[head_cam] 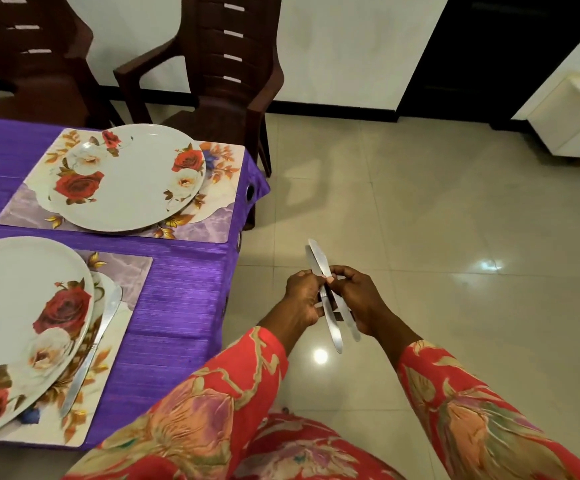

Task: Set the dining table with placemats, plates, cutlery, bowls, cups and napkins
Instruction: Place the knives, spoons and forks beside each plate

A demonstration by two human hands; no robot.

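Done: two placemats [208, 226], plates [122, 181], one knife [91, 351] on counter | both hands [330, 299] gripping knives [319, 261] | bowls, cups, napkins unseen

Long red sleeves [212, 403] printed with large flowers.

Single head-worn wide-angle view, facing forward and down, close above both hands, desk [177, 296] at left, tiled floor [420, 220] at right, chairs [219, 64] beyond
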